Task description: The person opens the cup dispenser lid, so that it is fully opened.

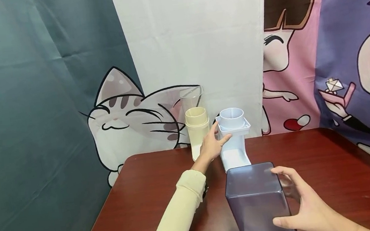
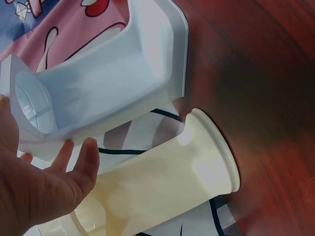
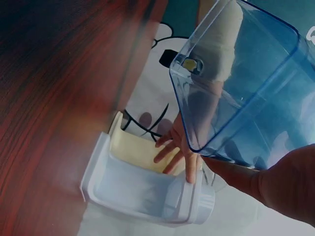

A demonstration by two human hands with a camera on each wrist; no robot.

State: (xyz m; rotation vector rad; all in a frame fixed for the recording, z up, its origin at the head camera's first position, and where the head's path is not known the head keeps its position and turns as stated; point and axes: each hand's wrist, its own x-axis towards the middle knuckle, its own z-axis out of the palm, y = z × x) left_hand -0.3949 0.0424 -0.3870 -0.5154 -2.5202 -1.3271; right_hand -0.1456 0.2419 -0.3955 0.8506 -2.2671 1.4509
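A light blue stand (image 1: 235, 151) with a round collar on top stands upright near the table's back edge. My left hand (image 1: 211, 145) reaches to its left side, fingers spread, touching the square rim below the collar; in the left wrist view the fingers (image 2: 88, 157) look fairly straight. My right hand (image 1: 305, 206) grips a see-through blue-grey square container (image 1: 254, 183) by its right side, thumb in front, above the table's near part. The container's closed end faces up in the head view; part of the right hand's fingers is hidden behind it.
Just left of the blue stand is a similar cream stand (image 1: 198, 133) with a clear cylinder (image 1: 192, 98) above it. Both are on a dark red wooden table (image 1: 139, 197), close to a printed cloth backdrop (image 1: 196, 30). My left sleeve (image 1: 179, 211) crosses the table's middle.
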